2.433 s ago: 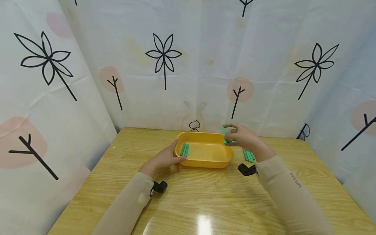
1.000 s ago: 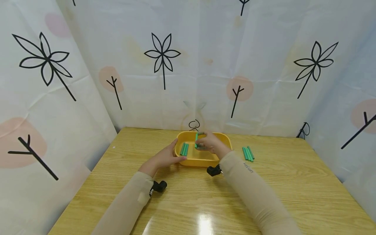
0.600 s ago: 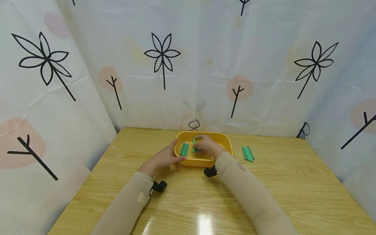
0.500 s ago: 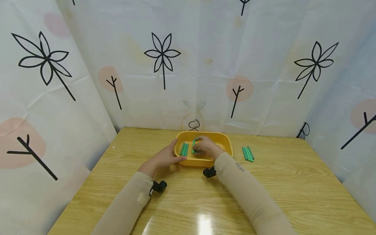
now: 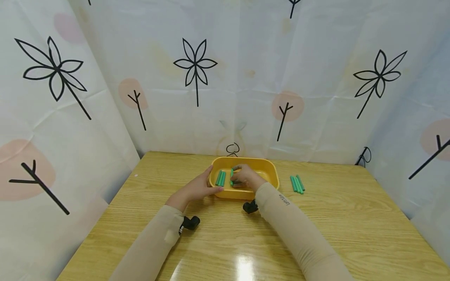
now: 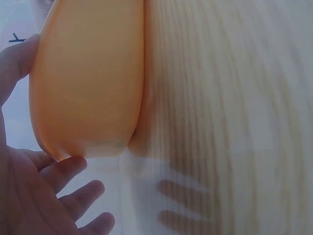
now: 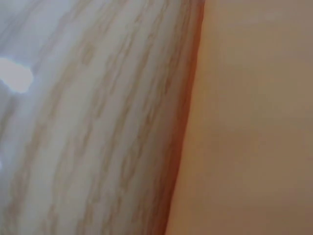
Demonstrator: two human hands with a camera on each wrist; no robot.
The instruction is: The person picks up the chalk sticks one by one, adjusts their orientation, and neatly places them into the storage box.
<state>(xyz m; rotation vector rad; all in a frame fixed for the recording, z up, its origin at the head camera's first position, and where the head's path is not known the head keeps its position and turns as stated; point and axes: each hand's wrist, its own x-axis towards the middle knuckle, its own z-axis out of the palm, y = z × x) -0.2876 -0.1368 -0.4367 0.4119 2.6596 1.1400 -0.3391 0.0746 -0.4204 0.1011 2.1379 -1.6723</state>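
Pinched between the bent fingers of the right hand (image 5: 246, 176): one green stick (image 5: 231, 172), down inside the yellow tray (image 5: 244, 194), toward nine o'clock from its middle and pointing roughly from twelve to six. Impossible to tell whether touching the tray's floor. Farther toward nine o'clock, also inside, a row of green sticks (image 5: 220, 178), laid side by side, nearly parallel to the held one and apart from it. Gripped at the tray's eight o'clock corner by the left hand (image 5: 198, 187), with thumb on the near rim and fingers round the end; in the left wrist view, some fingertips spread clear of the wall. On the tabletop (image 5: 218, 246), at three o'clock from the tray and near it, a loose bunch of green sticks (image 5: 297, 184). Beyond, at twelve o'clock, a pale sheet (image 5: 239, 82) printed with black line flowers.
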